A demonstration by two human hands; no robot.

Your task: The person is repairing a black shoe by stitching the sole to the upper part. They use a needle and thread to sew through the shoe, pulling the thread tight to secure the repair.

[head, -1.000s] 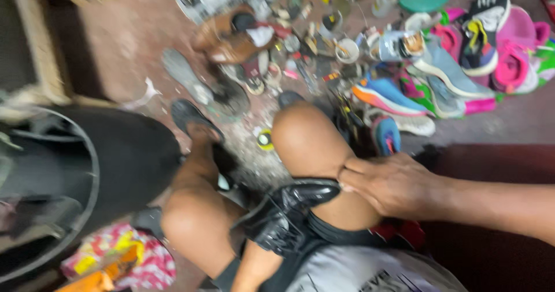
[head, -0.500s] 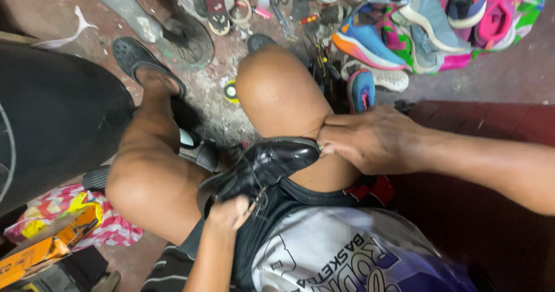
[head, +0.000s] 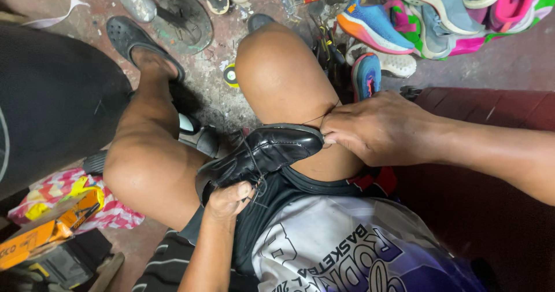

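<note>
Black dress shoe (head: pixel 263 156), long axis crosswise, toe toward right hand (head: pixel 376 127)

A glossy black shoe (head: pixel 263 156); blue-and-orange sneaker (head: pixel 373 26); pink patterned cloth (head: pixel 113 214).

Orange and yellow cardboard box (head: pixel 43 225), lower left, on floor

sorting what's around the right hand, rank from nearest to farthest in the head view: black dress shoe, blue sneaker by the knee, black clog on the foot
1. black dress shoe, touching the right hand, on the thigh
2. blue sneaker, just above the hand on the floor
3. black clog, far upper left
</note>
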